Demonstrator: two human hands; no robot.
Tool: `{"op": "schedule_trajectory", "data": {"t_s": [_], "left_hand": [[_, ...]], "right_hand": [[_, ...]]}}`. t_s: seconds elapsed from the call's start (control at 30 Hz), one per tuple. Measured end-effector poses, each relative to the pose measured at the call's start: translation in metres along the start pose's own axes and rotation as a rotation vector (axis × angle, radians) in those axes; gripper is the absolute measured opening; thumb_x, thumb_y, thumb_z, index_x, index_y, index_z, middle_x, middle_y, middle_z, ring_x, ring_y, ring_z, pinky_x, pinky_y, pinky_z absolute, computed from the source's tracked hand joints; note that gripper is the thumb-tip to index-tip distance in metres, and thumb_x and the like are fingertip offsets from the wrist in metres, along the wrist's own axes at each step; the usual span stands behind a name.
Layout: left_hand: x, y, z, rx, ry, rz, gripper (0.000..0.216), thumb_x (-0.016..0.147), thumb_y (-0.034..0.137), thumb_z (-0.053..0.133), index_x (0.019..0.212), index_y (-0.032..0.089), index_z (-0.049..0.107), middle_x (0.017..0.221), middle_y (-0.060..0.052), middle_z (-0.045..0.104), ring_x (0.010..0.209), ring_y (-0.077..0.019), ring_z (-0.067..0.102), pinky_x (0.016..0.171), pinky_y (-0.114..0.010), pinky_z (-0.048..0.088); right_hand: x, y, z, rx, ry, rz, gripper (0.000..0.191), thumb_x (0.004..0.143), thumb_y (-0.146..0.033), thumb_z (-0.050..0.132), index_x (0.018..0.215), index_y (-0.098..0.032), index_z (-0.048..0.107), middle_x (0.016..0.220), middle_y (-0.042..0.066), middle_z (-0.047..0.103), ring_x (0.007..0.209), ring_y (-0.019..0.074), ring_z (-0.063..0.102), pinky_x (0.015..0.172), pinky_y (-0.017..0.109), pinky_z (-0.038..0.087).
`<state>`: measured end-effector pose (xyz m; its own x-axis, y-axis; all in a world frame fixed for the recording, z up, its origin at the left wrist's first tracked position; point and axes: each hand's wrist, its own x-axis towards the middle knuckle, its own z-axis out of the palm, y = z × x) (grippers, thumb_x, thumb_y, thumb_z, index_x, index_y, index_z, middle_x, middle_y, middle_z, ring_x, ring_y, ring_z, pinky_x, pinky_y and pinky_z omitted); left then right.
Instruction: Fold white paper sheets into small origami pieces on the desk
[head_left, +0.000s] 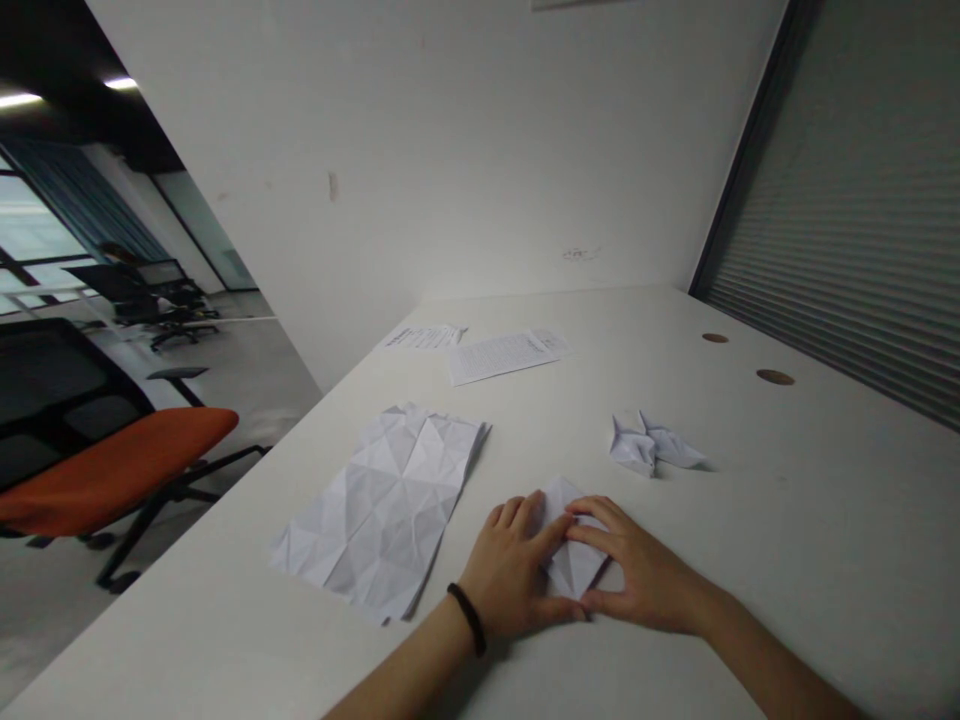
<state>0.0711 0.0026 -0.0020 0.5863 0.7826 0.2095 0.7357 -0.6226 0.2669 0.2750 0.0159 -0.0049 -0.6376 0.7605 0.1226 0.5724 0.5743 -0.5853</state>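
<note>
In the head view, a small folded white paper piece [574, 575] is lying on the white rectangular surface [787, 560], near its close edge and well in from its left edge. The person's left hand [514, 565], wearing a dark band [466, 618] at the wrist, is resting over the left side of the piece, its thumb and index finger standing apart. The right hand [637, 570] is touching the right side, its index and middle fingers reaching onto the paper and its thumb standing away from them. The 2 thumbs are nearly meeting at the near corner of the piece.

Just beyond, toward the surface's right edge, 2 small folded white paper figures [634, 452] are sitting close together. Toward the left edge, a stack of creased white paper sheets [397, 490] is lying fairly flat. Near the far left corner, 2 printed white paper sheets [506, 357] are lying flat. Along the right edge, 2 round brown holes [775, 377] are showing. Beyond the left edge, an orange-seated black chair [127, 460] is standing on the floor.
</note>
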Motion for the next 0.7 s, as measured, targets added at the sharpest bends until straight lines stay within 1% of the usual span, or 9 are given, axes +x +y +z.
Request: {"op": "schedule_trajectory", "data": {"t_s": [0.1,0.23,0.37,0.47,0.57,0.63,0.7], "left_hand": [[0.0,0.0,0.001,0.009,-0.036,-0.001,0.089,0.061,0.075,0.051,0.132,0.025,0.035,0.129,-0.017,0.039,0.109,-0.0365,0.04,0.09,-0.052,0.032],[-0.001,-0.001,0.001,0.008,-0.039,-0.004,0.085,0.064,0.073,0.051,0.131,0.023,0.036,0.131,-0.016,0.039,0.111,-0.0365,0.039,0.091,-0.053,0.031],[0.0,-0.001,-0.002,-0.024,-0.021,-0.012,0.065,0.074,0.066,0.047,0.124,0.024,0.046,0.124,-0.012,0.046,0.107,-0.0315,0.043,0.09,-0.048,0.034],[0.002,-0.002,-0.002,-0.038,-0.005,-0.017,0.052,0.076,0.058,0.052,0.116,0.024,0.052,0.117,-0.009,0.051,0.103,-0.0282,0.046,0.087,-0.044,0.037],[0.005,-0.004,0.001,-0.059,0.031,-0.034,0.031,0.08,0.041,0.056,0.106,0.024,0.058,0.11,-0.006,0.056,0.098,-0.0245,0.049,0.083,-0.039,0.04],[0.006,-0.006,0.002,-0.094,0.055,-0.052,0.018,0.083,0.031,0.053,0.097,0.022,0.062,0.1,-0.005,0.06,0.092,-0.0216,0.051,0.08,-0.035,0.041],[0.008,-0.008,0.003,-0.129,0.079,-0.073,0.018,0.086,0.027,0.048,0.085,0.02,0.064,0.088,-0.005,0.063,0.085,-0.0193,0.053,0.077,-0.032,0.042]], "right_hand": [[-0.002,0.0,-0.002,-0.01,-0.019,-0.021,0.058,0.063,-0.019,0.064,0.12,-0.023,0.051,0.13,0.009,0.04,0.122,0.0263,0.032,0.103,0.044,0.026],[-0.002,0.002,-0.001,-0.02,0.006,-0.024,0.06,0.064,-0.008,0.052,0.122,-0.024,0.05,0.129,0.008,0.043,0.122,0.024,0.033,0.104,0.043,0.026],[0.002,0.008,0.002,0.002,0.056,-0.019,0.057,0.063,-0.003,0.046,0.115,-0.024,0.056,0.122,0.007,0.05,0.116,0.0219,0.041,0.101,0.042,0.032],[0.004,0.013,0.004,0.037,0.101,-0.004,0.058,0.061,0.001,0.042,0.111,-0.023,0.058,0.114,0.007,0.055,0.108,0.0199,0.048,0.097,0.039,0.037],[0.005,0.015,0.004,0.072,0.153,-0.002,0.048,0.066,0.001,0.042,0.103,-0.022,0.061,0.104,0.006,0.06,0.1,0.0191,0.053,0.09,0.036,0.042],[0.005,0.015,0.004,0.082,0.191,0.007,0.033,0.072,-0.004,0.046,0.095,-0.021,0.062,0.097,0.006,0.063,0.093,0.0192,0.056,0.085,0.035,0.045],[0.006,0.015,0.004,0.08,0.243,0.041,0.018,0.08,-0.015,0.049,0.091,-0.021,0.062,0.09,0.005,0.064,0.087,0.0193,0.058,0.079,0.034,0.047]]}}
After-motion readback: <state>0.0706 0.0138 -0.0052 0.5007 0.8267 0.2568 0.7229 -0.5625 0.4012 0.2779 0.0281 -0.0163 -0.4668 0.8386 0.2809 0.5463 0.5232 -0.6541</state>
